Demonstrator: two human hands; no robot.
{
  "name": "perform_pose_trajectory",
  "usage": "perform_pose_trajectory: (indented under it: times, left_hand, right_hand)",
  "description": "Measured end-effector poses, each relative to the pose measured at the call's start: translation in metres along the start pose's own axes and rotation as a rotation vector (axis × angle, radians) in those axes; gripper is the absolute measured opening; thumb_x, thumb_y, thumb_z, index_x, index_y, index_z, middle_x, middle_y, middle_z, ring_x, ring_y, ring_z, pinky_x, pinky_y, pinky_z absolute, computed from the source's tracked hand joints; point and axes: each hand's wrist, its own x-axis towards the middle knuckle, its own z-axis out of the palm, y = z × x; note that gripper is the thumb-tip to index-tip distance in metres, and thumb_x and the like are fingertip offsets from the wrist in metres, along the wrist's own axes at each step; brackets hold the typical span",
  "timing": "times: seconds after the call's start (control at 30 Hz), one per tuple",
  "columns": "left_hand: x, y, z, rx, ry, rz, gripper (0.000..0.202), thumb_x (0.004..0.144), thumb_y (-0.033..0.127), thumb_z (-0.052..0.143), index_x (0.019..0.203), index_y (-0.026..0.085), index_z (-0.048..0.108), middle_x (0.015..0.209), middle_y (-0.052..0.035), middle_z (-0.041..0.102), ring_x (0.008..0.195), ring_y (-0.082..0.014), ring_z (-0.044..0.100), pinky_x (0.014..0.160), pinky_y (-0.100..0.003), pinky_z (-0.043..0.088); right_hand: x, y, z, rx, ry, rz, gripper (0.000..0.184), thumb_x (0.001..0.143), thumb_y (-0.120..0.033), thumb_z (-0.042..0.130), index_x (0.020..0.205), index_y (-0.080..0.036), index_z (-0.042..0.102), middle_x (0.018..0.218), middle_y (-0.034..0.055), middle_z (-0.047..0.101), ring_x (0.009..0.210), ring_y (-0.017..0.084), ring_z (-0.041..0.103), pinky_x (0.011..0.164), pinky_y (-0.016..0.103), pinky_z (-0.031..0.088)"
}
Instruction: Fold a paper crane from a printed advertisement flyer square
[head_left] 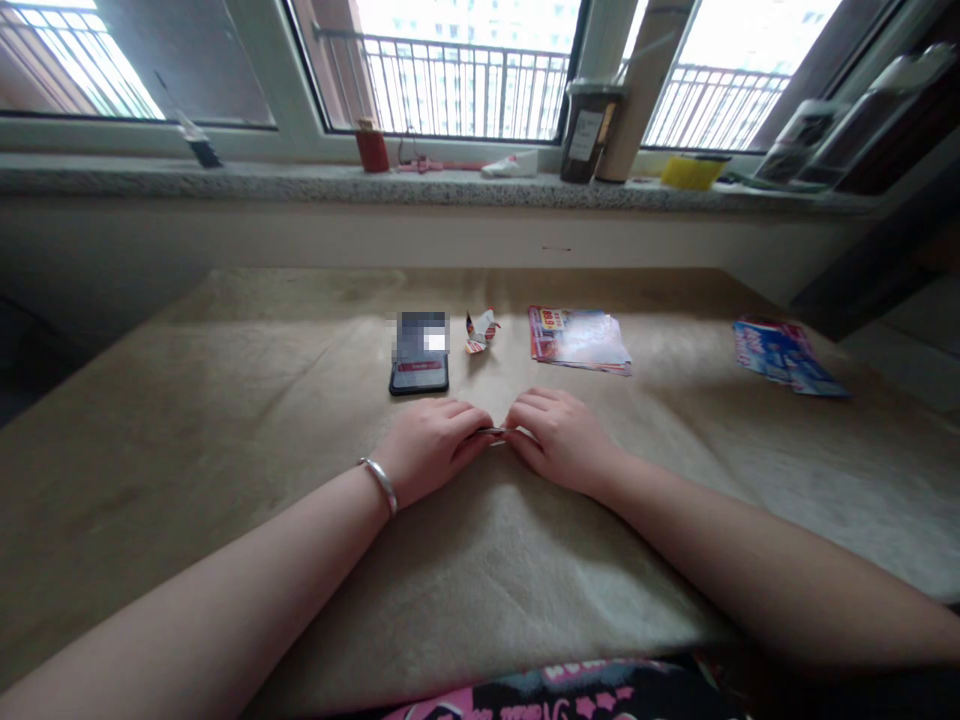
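Both hands meet over the middle of the table, pinching a small folded piece of paper point(494, 432) between them. My left hand point(435, 445), with a silver bangle on its wrist, grips the paper's left end between thumb and fingers. At the right end, the fingers of my right hand point(559, 437) are closed on it. Only a thin strip of the paper shows; the fingers cover the rest. Just beyond the hands stands a folded paper crane point(481, 331). To its left lies a phone point(420, 376), its screen partly blurred out.
A stack of printed paper sheets point(581, 340) lies beyond my right hand. Farther right are fanned blue leaflets point(787, 357). Behind the table, the stone windowsill point(300, 188) holds a dark jar point(589, 135), a red container point(371, 147) and a yellow container point(691, 172).
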Motion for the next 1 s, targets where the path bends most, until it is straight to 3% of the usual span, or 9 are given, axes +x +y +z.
perform_pose_trajectory:
  times: [0.33, 0.53, 0.7, 1.0]
  left_hand:
    - [-0.0010, -0.0029, 0.0009, 0.023, -0.003, -0.016, 0.027, 0.091, 0.029, 0.043, 0.074, 0.017, 0.060, 0.069, -0.0023, 0.064, 0.063, -0.0149, 0.057, 0.059, -0.026, 0.040]
    - [-0.0014, -0.0032, 0.0010, -0.044, 0.062, -0.061, 0.021, 0.087, 0.032, 0.051, 0.076, 0.017, 0.061, 0.066, -0.0010, 0.063, 0.060, -0.0128, 0.056, 0.056, -0.024, 0.039]
    - [-0.0010, -0.0030, -0.0020, -0.162, 0.081, -0.157, 0.013, 0.084, 0.025, 0.052, 0.081, 0.017, 0.061, 0.072, -0.0011, 0.064, 0.063, -0.0122, 0.057, 0.059, -0.022, 0.041]
    - [-0.0004, -0.0012, -0.0062, -0.261, 0.066, -0.186, 0.023, 0.090, 0.027, 0.042, 0.079, 0.016, 0.059, 0.071, -0.0007, 0.062, 0.063, -0.0114, 0.056, 0.060, -0.022, 0.042]
  right_hand:
    - [-0.0006, 0.0018, 0.0016, 0.064, 0.000, -0.006, 0.015, 0.085, -0.029, 0.053, 0.076, -0.019, 0.058, 0.077, 0.0045, 0.064, 0.079, 0.018, 0.054, 0.072, 0.028, 0.038]
    - [-0.0013, 0.0038, 0.0025, 0.121, 0.038, 0.042, 0.012, 0.085, -0.028, 0.053, 0.078, -0.019, 0.057, 0.076, 0.0035, 0.062, 0.076, 0.017, 0.052, 0.069, 0.027, 0.038]
    - [-0.0026, 0.0069, 0.0023, 0.186, 0.066, 0.078, 0.008, 0.084, -0.023, 0.053, 0.079, -0.019, 0.056, 0.075, 0.0031, 0.060, 0.076, 0.017, 0.052, 0.068, 0.026, 0.038]
    - [-0.0037, 0.0080, 0.0002, 0.253, 0.068, 0.103, 0.011, 0.085, -0.026, 0.051, 0.078, -0.019, 0.057, 0.075, 0.0033, 0.059, 0.076, 0.017, 0.053, 0.067, 0.027, 0.039]
